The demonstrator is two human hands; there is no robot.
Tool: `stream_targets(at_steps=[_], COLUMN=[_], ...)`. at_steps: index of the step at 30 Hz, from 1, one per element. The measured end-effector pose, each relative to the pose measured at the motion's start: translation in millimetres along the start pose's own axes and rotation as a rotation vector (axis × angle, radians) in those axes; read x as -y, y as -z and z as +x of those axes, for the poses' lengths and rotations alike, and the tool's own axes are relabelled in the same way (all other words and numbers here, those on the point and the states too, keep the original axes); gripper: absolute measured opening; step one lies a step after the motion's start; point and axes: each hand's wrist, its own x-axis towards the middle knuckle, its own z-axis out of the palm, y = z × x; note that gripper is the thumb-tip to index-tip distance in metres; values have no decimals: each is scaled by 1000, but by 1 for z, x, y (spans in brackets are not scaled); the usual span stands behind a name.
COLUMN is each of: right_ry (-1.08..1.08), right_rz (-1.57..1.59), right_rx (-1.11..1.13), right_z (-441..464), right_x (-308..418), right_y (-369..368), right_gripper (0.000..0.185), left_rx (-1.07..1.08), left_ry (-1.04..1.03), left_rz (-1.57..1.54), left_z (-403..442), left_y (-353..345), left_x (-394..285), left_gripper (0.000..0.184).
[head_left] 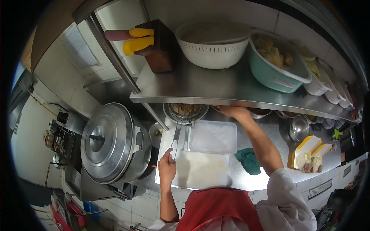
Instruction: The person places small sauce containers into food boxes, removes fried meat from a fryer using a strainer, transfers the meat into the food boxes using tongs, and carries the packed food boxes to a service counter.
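Note:
My left hand (167,167) is closed around the end of a long wire handle with a dark grip, over the front left of the counter. This handle belongs to a strainer (177,133), whose far end lies at a metal colander (166,112) with brownish food pieces (184,109) in it. My right hand (232,111) reaches under the front edge of the shelf, near the bowls at the back. Its fingertips are hidden there, so what they touch cannot be seen. Between my arms lie a white cutting board (202,169) and a clear plastic container (213,137).
A large lidded pot (106,142) stands at left. Overhead, the steel shelf (208,92) holds a knife block (162,46), a white basket (214,52) and a green tub (275,79). A green cloth (249,161), a metal bowl (299,129) and yellow boxes (306,148) are at right.

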Motion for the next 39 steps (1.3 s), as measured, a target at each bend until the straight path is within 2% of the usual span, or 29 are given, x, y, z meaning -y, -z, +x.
stream_targets(at_steps=[3, 4, 7, 11, 14, 16, 18, 20, 22, 24, 27, 29, 32, 35, 38, 39], right_ry=[164, 141, 71, 128, 250, 337, 373, 357, 548, 632, 535, 389, 164, -1, 199, 99], right_rz=[170, 34, -370, -463, -228, 345, 344, -235, -496, -641, -649, -611, -548, -522, -461, -282], right_rx=[-80, -84, -130, -204, -249, -300, -327, -328, -520, -550, -375, -291, -170, -230, -373, -243], right_z=[4, 1, -49, -66, -41, 4, 6, -24, 7, 12, -24, -41, -60, -72, -97, -112], right_x=[1, -2, 94, 131, 87, 23, 22, 73, 19, 11, 62, 72, 77, 70, 22, 8], right_y=[0, 5, 54, 70, 48, 1, -1, 34, 2, 0, 38, 49, 61, 70, 80, 91], right_gripper=[41, 41, 41, 37, 32, 29, 26, 25, 25, 26, 28, 31, 35, 40, 46, 45], left_rx=[-6, -9, -9, -2, 2, 4, 7, 12, 31, 50, 81, 99, 102, 98, 101, 108], left_ry=[-13, -18, -9, -8, -1, -10, -28, -57, -17, 8, 50, 108, 105, 104, 143, 158], left_rz=[8, 10, 5, -26, -19, 14, 28, 23, -45, -119, -246, -339, -285, -305, -332, -344], left_z=[2, 2, 1, 4, 4, 2, 3, 5, 7, 10, 12, 14, 13, 14, 10, 10], left_y=[0, 0, 1, 0, 0, 2, 3, 5, 6, 7, 8, 8, 10, 9, 14, 13], left_x=[4, 5, 1, 7, 7, 3, 2, 4, 8, 11, 14, 14, 8, 9, 0, -3], left_gripper=[32, 32, 32, 32, 32, 32, 32, 31, 31, 31, 32, 32, 32, 32, 33, 33])
